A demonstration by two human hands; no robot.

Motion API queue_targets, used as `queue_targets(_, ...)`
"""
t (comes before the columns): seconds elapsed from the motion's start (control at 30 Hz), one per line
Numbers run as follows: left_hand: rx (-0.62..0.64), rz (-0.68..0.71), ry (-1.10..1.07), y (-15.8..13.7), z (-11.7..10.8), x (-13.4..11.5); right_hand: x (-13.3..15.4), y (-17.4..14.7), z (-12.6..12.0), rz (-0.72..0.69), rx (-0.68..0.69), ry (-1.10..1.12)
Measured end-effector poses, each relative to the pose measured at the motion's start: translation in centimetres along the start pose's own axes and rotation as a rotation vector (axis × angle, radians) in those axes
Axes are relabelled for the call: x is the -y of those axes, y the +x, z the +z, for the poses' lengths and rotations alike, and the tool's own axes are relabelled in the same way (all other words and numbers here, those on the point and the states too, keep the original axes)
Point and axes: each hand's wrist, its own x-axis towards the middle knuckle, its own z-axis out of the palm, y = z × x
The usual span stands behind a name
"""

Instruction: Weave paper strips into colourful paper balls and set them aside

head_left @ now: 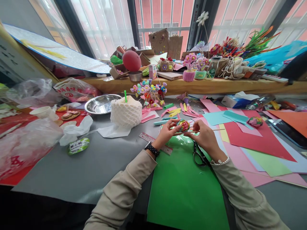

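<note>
Multicoloured layered-paper bud (184,125) looks mostly formed: left hand (167,131) grasping it, right hand (205,137) pinching a thin pale stick (218,129); flat yellow paper strips (175,112) (perhaps unused) lie farther off.

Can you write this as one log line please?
left hand: holding colourful paper bundle | right hand: holding thin stick | scissors: on green sheet

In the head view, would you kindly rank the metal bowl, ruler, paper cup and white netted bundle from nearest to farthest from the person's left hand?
From the left hand:
1. Ruler: just left, partly hidden by the wrist.
2. White netted bundle: farther left.
3. Metal bowl: left, beyond the bundle.
4. Paper cup: far left, near the plastic bags.
</note>
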Motion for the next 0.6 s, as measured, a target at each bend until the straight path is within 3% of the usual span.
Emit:
queue_targets(0.23, -0.011, 0.024, 0.049, 0.11, -0.11, 0.11, -0.15, 0.10, 0.12, -0.073, 0.042, -0.041)
queue_targets(0.6, -0.002, -0.009, -0.048, 0.23, -0.07, 0.29, 0.45, -0.13, 0.24, -0.070, -0.044, -0.082)
